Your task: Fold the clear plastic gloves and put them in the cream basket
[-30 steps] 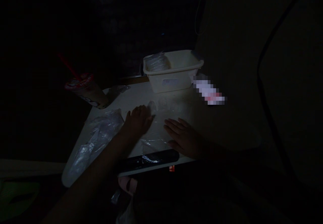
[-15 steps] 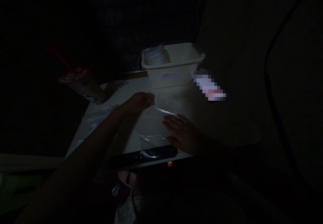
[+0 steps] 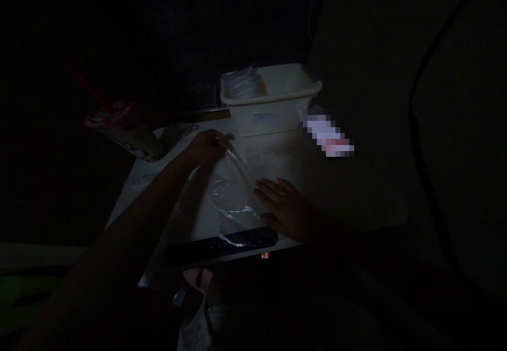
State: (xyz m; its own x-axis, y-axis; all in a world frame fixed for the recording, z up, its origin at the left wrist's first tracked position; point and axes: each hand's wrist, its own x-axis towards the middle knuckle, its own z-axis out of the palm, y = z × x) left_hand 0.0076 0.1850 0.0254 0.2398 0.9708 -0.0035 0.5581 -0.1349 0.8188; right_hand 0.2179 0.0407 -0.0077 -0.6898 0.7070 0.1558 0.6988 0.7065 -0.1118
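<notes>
The scene is very dark. My left hand (image 3: pixel 206 146) is closed in a pinch on the edge of a clear plastic bag (image 3: pixel 232 195) and holds that edge up off the white table (image 3: pixel 273 158). My right hand (image 3: pixel 285 207) lies flat with its fingers stretched out, pressing the near right part of the same bag against the table. A black bar-shaped device (image 3: pixel 224 244) lies along the table's front edge, just below the bag.
A white plastic tub (image 3: pixel 273 100) with clear bags in its left end stands at the back of the table. A drink cup (image 3: pixel 122 132) with a red straw leans at the far left. More crumpled clear plastic (image 3: pixel 148 177) lies at the left.
My left hand has closed on the bag's edge and pulled it up and back toward the tub. The right hand has stayed flat on the bag.
</notes>
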